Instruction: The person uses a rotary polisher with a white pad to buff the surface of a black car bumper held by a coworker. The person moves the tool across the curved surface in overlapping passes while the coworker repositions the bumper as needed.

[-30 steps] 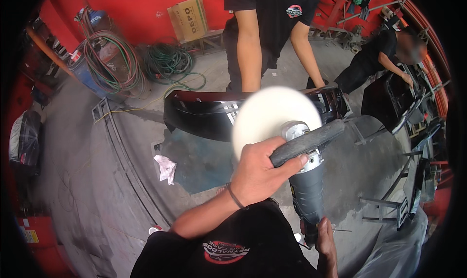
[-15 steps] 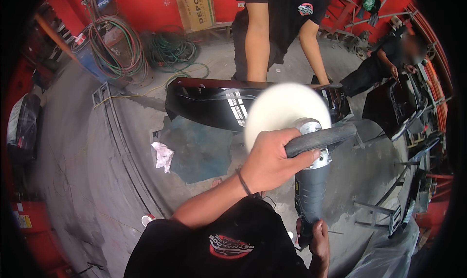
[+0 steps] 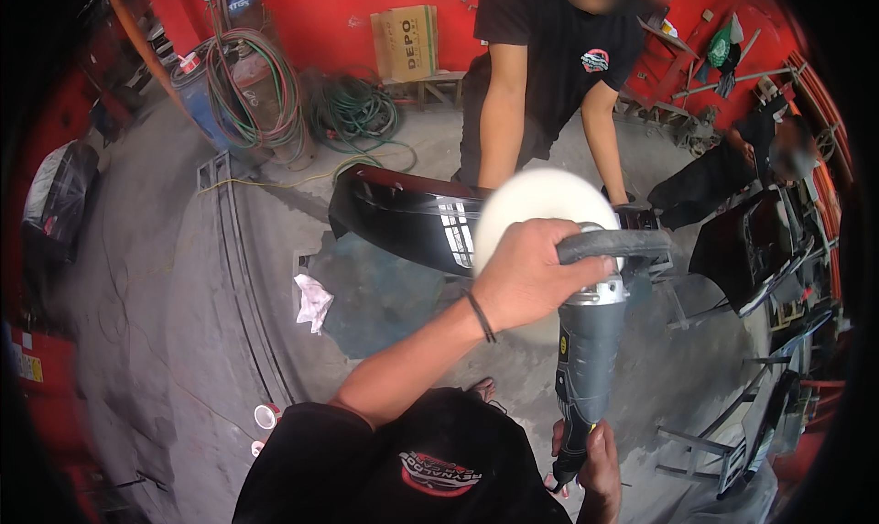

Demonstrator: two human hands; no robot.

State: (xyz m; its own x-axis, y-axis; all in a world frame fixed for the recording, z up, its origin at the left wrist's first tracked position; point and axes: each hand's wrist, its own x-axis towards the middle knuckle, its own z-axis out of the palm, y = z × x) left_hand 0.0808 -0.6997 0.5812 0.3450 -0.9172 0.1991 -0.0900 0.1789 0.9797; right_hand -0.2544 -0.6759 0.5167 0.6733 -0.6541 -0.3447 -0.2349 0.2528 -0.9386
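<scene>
My left hand (image 3: 526,272) wraps round the black loop handle of a grey electric polisher (image 3: 588,350). My right hand (image 3: 600,460) is closed round the rear end of its body, low in the picture. A round white polishing pad (image 3: 536,194) sits at the machine's far end, its outline smooth and blurred. Beyond and partly behind the pad is a glossy black car bumper or body panel (image 3: 394,208), with bright window-like reflections. Whether the pad touches the panel cannot be made out. Across from me a person's arm (image 3: 504,121) reaches down to the panel.
Coiled hoses (image 3: 247,93) hang on gas cylinders at the back left. A white cloth (image 3: 313,304) lies beside a dark floor patch. A tape roll (image 3: 266,416) is near my left elbow. Another dark panel (image 3: 746,249) stands at right near a second person; metal stands (image 3: 705,446) are closer.
The view has tilted slightly, so the surroundings sit lower and further right. Both hands keep their hold on the polisher. The person across leans lower.
</scene>
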